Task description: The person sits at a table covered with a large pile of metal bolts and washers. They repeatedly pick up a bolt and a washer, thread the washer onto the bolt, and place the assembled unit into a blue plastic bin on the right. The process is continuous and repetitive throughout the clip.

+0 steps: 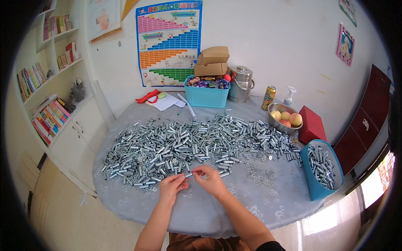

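Observation:
Close to the near side of the table, my left hand (172, 187) pinches a short silvery metal sleeve (188, 175) between thumb and fingers. My right hand (208, 180) meets it from the right, thumb and forefinger closed at the sleeve's other end. Whether a small ring or nut sits between those right fingertips is too small to tell. Just beyond both hands spreads a wide pile of similar metal sleeves and bolts (167, 144), lying in all directions. To the right of my right hand lies a patch of small washers (261, 173) on the grey tablecloth (226, 209).
A teal bin (307, 175) full of metal sleeves stands at the right edge. Behind it are a red box (312, 124) and a steel bowl (276, 124) of fruit. Farther back stand a can (269, 98), a metal pot (240, 90) and a blue basket (206, 97).

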Action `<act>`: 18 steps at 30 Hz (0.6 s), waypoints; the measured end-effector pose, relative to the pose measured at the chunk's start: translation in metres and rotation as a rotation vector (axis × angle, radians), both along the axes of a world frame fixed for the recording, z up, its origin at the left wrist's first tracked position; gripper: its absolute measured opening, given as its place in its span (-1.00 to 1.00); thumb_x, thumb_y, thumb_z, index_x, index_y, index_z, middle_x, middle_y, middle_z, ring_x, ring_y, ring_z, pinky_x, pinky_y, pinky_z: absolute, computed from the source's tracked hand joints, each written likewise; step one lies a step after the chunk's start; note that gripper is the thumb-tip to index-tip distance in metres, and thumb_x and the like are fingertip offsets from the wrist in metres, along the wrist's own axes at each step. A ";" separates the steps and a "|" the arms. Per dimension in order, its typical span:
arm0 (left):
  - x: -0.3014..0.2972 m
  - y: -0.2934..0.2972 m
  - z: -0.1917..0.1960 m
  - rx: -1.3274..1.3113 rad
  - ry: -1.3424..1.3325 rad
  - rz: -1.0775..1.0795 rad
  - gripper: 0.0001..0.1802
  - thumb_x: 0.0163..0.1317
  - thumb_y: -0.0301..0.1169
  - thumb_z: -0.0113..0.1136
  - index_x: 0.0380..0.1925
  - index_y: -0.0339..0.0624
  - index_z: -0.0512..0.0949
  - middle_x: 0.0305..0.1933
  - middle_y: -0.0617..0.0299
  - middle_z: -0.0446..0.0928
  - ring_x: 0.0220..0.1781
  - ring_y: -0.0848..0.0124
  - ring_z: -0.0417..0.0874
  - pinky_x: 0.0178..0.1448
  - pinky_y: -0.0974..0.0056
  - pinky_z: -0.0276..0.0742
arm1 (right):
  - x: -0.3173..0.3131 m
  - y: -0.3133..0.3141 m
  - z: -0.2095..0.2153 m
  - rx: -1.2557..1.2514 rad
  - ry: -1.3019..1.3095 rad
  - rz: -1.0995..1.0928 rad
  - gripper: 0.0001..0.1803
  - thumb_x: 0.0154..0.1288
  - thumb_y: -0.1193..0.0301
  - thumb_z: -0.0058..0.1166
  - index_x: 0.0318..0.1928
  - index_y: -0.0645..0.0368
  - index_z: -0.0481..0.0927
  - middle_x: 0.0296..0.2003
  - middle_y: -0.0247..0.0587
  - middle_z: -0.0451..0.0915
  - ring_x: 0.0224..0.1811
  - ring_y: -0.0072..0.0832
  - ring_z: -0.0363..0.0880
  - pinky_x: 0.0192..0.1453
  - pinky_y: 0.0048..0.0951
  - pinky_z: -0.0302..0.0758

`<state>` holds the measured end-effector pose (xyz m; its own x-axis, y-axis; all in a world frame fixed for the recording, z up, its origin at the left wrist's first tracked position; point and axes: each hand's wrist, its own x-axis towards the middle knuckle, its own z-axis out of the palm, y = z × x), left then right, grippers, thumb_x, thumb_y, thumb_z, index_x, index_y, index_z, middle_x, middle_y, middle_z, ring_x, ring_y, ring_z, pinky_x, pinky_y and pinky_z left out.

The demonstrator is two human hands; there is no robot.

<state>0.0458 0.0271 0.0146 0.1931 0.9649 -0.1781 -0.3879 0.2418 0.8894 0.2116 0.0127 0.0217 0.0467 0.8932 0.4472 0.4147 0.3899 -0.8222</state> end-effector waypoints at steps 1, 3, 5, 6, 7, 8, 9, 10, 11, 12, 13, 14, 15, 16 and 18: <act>0.000 0.001 -0.001 0.001 -0.008 -0.003 -0.79 0.16 -0.49 0.13 -0.24 -0.42 0.52 -0.33 0.01 0.58 -0.44 0.41 0.60 -0.33 0.38 0.60 | 0.000 0.000 0.001 -0.003 -0.007 -0.010 -0.80 0.14 0.45 0.12 -0.21 0.25 0.58 -0.34 -0.25 0.61 -0.34 -0.55 0.55 -0.24 -0.53 0.46; -0.001 0.004 -0.005 0.002 -0.024 -0.005 -0.79 0.16 -0.49 0.13 -0.24 -0.42 0.52 -0.32 0.00 0.58 -0.44 0.41 0.61 -0.33 0.38 0.60 | 0.000 0.000 0.003 -0.010 -0.019 -0.027 -0.81 0.15 0.45 0.11 -0.21 0.25 0.58 -0.35 -0.25 0.61 -0.35 -0.55 0.55 -0.24 -0.53 0.46; -0.006 0.007 -0.008 0.006 -0.109 0.065 -0.80 0.16 -0.50 0.13 -0.23 -0.41 0.52 -0.32 -0.01 0.58 -0.44 0.40 0.61 -0.34 0.38 0.60 | 0.008 0.000 0.013 -0.034 0.119 -0.130 -0.82 0.14 0.46 0.12 -0.22 0.24 0.59 -0.37 -0.30 0.59 -0.34 -0.61 0.51 -0.22 -0.58 0.43; -0.009 0.008 -0.009 0.008 -0.151 0.101 -0.80 0.16 -0.50 0.13 -0.23 -0.40 0.52 -0.32 -0.01 0.58 -0.44 0.40 0.61 -0.34 0.38 0.60 | 0.015 0.001 0.018 -0.047 0.188 -0.180 -0.82 0.14 0.47 0.13 -0.23 0.24 0.59 -0.38 -0.33 0.58 -0.33 -0.63 0.49 -0.21 -0.60 0.41; -0.008 0.009 -0.009 0.014 -0.170 0.100 -0.80 0.16 -0.50 0.13 -0.23 -0.39 0.52 -0.31 0.00 0.59 -0.44 0.40 0.61 -0.34 0.38 0.60 | 0.030 0.004 0.015 -0.011 0.361 -0.239 -0.84 0.15 0.48 0.11 -0.23 0.24 0.59 -0.38 -0.34 0.58 -0.34 -0.65 0.48 -0.23 -0.63 0.41; -0.009 0.010 -0.009 0.021 -0.187 0.115 -0.81 0.16 -0.50 0.13 -0.24 -0.38 0.52 -0.31 0.00 0.59 -0.44 0.40 0.61 -0.33 0.38 0.60 | 0.043 0.012 0.010 0.022 0.535 -0.281 -0.85 0.16 0.49 0.10 -0.23 0.25 0.59 -0.39 -0.35 0.58 -0.36 -0.67 0.48 -0.24 -0.65 0.40; -0.011 0.011 -0.009 0.027 -0.204 0.131 -0.81 0.16 -0.50 0.13 -0.24 -0.37 0.52 -0.31 0.00 0.59 -0.44 0.40 0.61 -0.33 0.38 0.60 | 0.054 0.013 0.008 0.045 0.509 -0.344 -0.85 0.16 0.49 0.10 -0.24 0.25 0.59 -0.39 -0.37 0.57 -0.36 -0.68 0.47 -0.25 -0.66 0.39; -0.011 0.011 -0.009 0.024 -0.204 0.122 -0.81 0.16 -0.50 0.13 -0.23 -0.37 0.52 -0.31 0.00 0.59 -0.43 0.40 0.61 -0.33 0.37 0.60 | 0.063 0.014 0.008 0.068 0.485 -0.407 -0.86 0.17 0.50 0.09 -0.25 0.26 0.59 -0.40 -0.38 0.57 -0.36 -0.69 0.46 -0.26 -0.66 0.39; -0.012 0.010 -0.009 0.020 -0.204 0.114 -0.81 0.16 -0.49 0.13 -0.23 -0.36 0.52 -0.31 0.00 0.59 -0.43 0.40 0.61 -0.32 0.37 0.59 | 0.068 0.014 0.008 0.091 0.461 -0.469 -0.86 0.17 0.51 0.09 -0.25 0.26 0.60 -0.40 -0.39 0.57 -0.36 -0.70 0.46 -0.27 -0.67 0.38; -0.012 0.010 -0.008 0.017 -0.204 0.105 -0.81 0.16 -0.49 0.13 -0.23 -0.36 0.52 -0.31 0.01 0.59 -0.42 0.40 0.61 -0.32 0.37 0.59 | 0.070 0.015 0.007 0.072 0.370 -0.472 -0.87 0.16 0.51 0.09 -0.26 0.26 0.60 -0.40 -0.39 0.57 -0.38 -0.70 0.45 -0.28 -0.67 0.38; -0.012 0.010 -0.008 0.019 -0.207 0.102 -0.80 0.16 -0.49 0.13 -0.23 -0.36 0.52 -0.30 0.01 0.59 -0.42 0.40 0.61 -0.32 0.37 0.59 | 0.070 0.015 0.004 0.053 0.284 -0.478 -0.87 0.16 0.51 0.09 -0.26 0.25 0.60 -0.41 -0.39 0.57 -0.40 -0.71 0.44 -0.30 -0.67 0.38; -0.012 0.009 -0.008 0.021 -0.210 0.098 -0.80 0.16 -0.49 0.13 -0.23 -0.36 0.52 -0.30 0.01 0.59 -0.42 0.40 0.61 -0.32 0.36 0.59 | 0.068 0.015 0.003 0.035 0.196 -0.482 -0.87 0.16 0.51 0.10 -0.26 0.25 0.60 -0.41 -0.38 0.58 -0.42 -0.71 0.43 -0.32 -0.67 0.37; -0.012 0.009 -0.008 0.023 -0.213 0.095 -0.80 0.16 -0.49 0.14 -0.22 -0.36 0.52 -0.30 0.01 0.59 -0.41 0.40 0.61 -0.31 0.36 0.59 | 0.063 0.013 0.002 0.054 0.110 -0.482 -0.87 0.05 0.48 0.15 -0.33 0.15 0.63 -0.38 -0.21 0.60 -0.36 -0.36 0.54 -0.25 -0.43 0.44; -0.012 0.009 -0.008 0.028 -0.214 0.088 -0.80 0.16 -0.49 0.13 -0.22 -0.36 0.52 -0.30 0.00 0.59 -0.41 0.40 0.61 -0.31 0.36 0.59 | 0.059 0.011 0.002 0.111 -0.089 -0.464 -0.85 0.03 0.49 0.16 -0.31 0.15 0.63 -0.38 -0.23 0.59 -0.34 -0.36 0.52 -0.23 -0.41 0.43; -0.013 0.009 -0.008 0.039 -0.217 0.074 -0.80 0.16 -0.49 0.13 -0.22 -0.36 0.52 -0.29 0.00 0.58 -0.41 0.40 0.61 -0.32 0.36 0.59 | 0.054 0.008 0.001 0.227 -0.486 -0.419 -0.81 -0.01 0.51 0.16 -0.29 0.15 0.63 -0.39 -0.26 0.57 -0.32 -0.35 0.48 -0.19 -0.39 0.40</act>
<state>0.0327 0.0357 0.0066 0.1509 0.9832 -0.1028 -0.5864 0.1727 0.7914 0.2652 0.0211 0.0230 0.1147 0.7247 0.6795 0.8701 0.2568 -0.4208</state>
